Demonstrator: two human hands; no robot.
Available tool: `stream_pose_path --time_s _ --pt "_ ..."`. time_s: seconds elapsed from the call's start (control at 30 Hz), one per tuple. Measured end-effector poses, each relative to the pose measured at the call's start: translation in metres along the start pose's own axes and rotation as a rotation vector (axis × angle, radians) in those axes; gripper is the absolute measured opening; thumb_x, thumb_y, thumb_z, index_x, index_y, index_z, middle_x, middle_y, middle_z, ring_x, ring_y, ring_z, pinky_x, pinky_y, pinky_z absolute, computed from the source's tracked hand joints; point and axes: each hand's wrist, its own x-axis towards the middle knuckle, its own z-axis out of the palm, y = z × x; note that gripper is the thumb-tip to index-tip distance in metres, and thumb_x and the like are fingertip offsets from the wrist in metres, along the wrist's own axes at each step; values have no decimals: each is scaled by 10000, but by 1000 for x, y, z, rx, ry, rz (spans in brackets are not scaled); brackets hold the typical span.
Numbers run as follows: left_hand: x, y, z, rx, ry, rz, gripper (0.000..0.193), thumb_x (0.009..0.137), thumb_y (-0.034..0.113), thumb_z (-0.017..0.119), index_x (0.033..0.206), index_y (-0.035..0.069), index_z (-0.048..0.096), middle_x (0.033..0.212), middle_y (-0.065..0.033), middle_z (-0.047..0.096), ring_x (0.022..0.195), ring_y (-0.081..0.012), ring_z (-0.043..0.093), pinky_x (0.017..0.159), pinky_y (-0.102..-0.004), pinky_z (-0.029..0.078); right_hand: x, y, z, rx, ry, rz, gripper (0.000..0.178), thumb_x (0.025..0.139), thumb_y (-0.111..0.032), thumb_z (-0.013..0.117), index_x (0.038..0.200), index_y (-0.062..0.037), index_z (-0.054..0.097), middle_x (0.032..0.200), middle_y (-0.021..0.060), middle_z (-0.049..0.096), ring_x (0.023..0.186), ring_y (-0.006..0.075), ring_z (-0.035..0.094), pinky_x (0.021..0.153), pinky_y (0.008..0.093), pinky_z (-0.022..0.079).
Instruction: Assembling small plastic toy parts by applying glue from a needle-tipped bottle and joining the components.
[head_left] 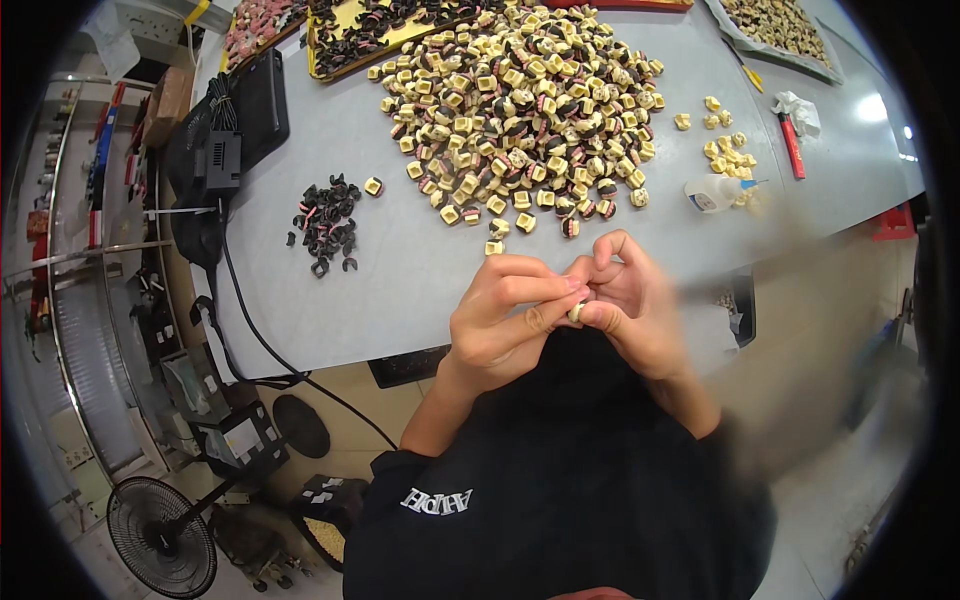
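Note:
Close to my body, at the table's front edge, both hands meet over one small cream piece [576,312] with a dark edge. My left hand [507,318] is closed, thumb and fingertips pinched together at the piece. From the other side my right hand [640,312] grips it between thumb and curled fingers, which hide most of it. Just beyond my fingers lies a big heap of small cream, black and pink block-like pieces [520,110]. A loose cream block [494,247] sits at the heap's near edge, closest to my left hand.
Small black curved parts [328,222] lie to the left, near a black device with a cable [222,160]. At right are loose cream pieces [728,155], a small bottle [708,194] and a red tool [791,146]. Trays [350,65] line the far side; a fan [161,537] stands lower left.

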Motion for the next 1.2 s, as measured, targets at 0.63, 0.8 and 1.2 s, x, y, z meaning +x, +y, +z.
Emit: stream_pose_path --time_s 0.63,0.8,1.2 --pt "31 -9 -26 260 190 -185 352 583 7 767 924 12 682 985 -106 622 815 -216 599 705 -309 483 -3 -28 14 -835 240 -403 202 846 60 517 1032 17 449 988 153 585 949 192 572 866 299 434" --pt "45 -14 -56 616 181 -344 340 627 28 748 957 10 667 1012 -87 614 880 -217 579 756 -299 465 -8 -21 -9 -825 546 -703 178 842 85 484 1011 31 460 1036 183 560 964 231 565 892 320 416" --pt "-15 -2 -111 790 220 -694 234 667 46 728 895 36 678 869 -76 579 809 -199 552 706 -299 441 -5 -43 -56 -1053 1023 -879 295 840 26 544 1114 19 435 1224 182 467 1083 204 456 881 311 376"
